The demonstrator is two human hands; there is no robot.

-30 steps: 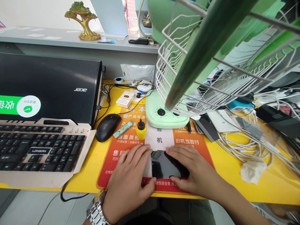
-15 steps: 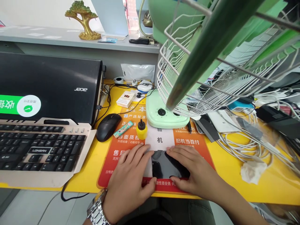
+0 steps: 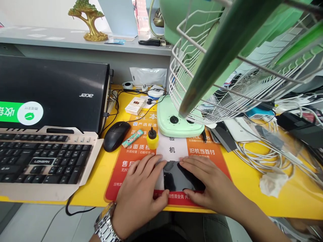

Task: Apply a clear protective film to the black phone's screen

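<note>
Lying glossy black on the mat [image 3: 121, 174], the phone [image 3: 176, 178] sits grasped by both hands' grip: left hand [image 3: 141, 195], right hand [image 3: 207, 185].

Bright, even daylight; soft shadows; wide-angle bending at edges; near fan [image 3: 227, 50] blurred.

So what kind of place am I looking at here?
Probably a phone shop or repair counter. Both hands, left hand and right hand, press on a black phone lying on an orange printed mat, with tangled cables and a payment screen nearby.
</note>
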